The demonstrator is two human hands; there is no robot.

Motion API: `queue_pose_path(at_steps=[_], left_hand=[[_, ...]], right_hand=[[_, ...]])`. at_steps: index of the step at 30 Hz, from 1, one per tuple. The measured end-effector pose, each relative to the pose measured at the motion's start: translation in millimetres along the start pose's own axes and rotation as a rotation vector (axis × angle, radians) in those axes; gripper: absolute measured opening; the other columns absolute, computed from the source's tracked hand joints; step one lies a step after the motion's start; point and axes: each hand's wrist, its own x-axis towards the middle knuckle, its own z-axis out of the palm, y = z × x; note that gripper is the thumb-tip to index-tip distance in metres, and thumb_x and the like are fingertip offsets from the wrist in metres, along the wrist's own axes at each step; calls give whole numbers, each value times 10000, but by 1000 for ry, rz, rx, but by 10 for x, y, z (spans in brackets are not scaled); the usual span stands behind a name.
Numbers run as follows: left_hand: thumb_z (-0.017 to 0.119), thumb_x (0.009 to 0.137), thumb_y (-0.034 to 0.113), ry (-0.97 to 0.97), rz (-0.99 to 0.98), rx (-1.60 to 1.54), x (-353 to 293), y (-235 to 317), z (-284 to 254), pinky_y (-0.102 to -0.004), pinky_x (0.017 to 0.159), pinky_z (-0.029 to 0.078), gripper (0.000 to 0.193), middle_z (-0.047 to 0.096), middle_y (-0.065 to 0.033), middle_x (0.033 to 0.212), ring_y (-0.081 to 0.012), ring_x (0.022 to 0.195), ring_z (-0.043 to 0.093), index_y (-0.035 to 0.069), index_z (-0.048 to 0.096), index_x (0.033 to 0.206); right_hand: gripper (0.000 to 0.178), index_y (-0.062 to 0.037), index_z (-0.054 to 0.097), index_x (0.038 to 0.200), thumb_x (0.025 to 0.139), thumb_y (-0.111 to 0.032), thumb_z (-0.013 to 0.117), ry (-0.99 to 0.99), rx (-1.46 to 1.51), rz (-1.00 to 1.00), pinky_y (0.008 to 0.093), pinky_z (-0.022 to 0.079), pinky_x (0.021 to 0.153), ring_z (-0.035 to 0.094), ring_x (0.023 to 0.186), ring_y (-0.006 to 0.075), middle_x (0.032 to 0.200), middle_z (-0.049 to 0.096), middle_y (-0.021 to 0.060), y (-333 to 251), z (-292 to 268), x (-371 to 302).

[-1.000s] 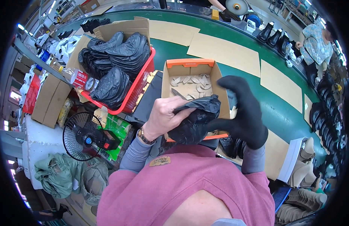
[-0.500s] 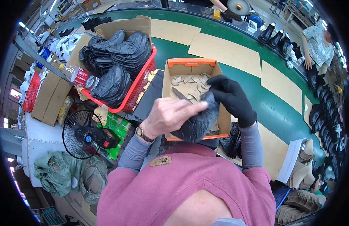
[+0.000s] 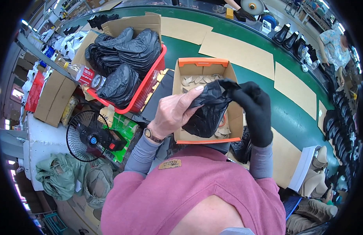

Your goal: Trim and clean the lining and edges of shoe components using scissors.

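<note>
A limp black piece in thin, shiny plastic (image 3: 203,117), perhaps a wrapped shoe upper, hangs between my hands above a cardboard box with orange edges (image 3: 208,141). My bare left hand (image 3: 174,111) pinches its left edge between thumb and fingers. On the opposite side my right hand (image 3: 254,107), in a black glove, grips the top right edge. Its fingers are partly lost against the black plastic. Inside the box lie several pale curved scraps (image 3: 195,80). An orange-red ring, perhaps a scissors handle (image 3: 223,119), shows beside the hanging piece; the rest is covered.
A red basket (image 3: 152,80) with more black wrapped pieces (image 3: 136,49) stands at left, a plastic bottle (image 3: 86,75) at its rim. A small fan (image 3: 87,135) sits nearer. Cardboard sheets (image 3: 238,53) lie along the green belt (image 3: 259,80). Another person (image 3: 333,45) is at far right.
The black piece has been lifted and opened out at its top edge. My left hand has turned to pinch the edge, and my right hand has moved a little right and down.
</note>
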Motion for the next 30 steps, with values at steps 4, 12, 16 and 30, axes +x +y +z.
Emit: queue_pose_path(at_steps=[4, 12, 16, 30], left_hand=[[696, 790, 12, -88, 32, -131, 65, 3, -153, -334, 504, 479, 511, 622, -82, 717, -239, 571, 612, 15, 561, 1284], [733, 796, 103, -58, -58, 40, 32, 9, -175, -335, 516, 464, 350, 637, -100, 719, -247, 564, 619, 19, 620, 1117], [749, 777, 113, -82, -76, 77, 1, -68, -149, -343, 515, 458, 267, 613, -79, 682, -242, 565, 612, 32, 624, 998], [767, 777, 114, 13, -311, -175, -8, -55, -165, -299, 580, 507, 242, 684, -108, 825, -241, 675, 682, 40, 659, 981]], right_hand=[[56, 22, 585, 882, 849, -5, 622, 29, 83, 54, 269, 497, 704, 616, 738, 136, 806, 631, 75, -9, -82, 33], [157, 17, 563, 901, 778, 71, 644, 175, 1, -176, 289, 497, 686, 606, 717, 150, 801, 592, 67, -129, 3, -86], [216, -40, 598, 897, 716, 43, 683, -123, -598, -687, 319, 491, 656, 615, 740, 311, 849, 603, 115, -359, 108, -143], [184, -36, 681, 959, 776, -17, 678, -430, -349, -610, 340, 492, 623, 644, 729, 256, 789, 662, 91, -264, -144, -208]])
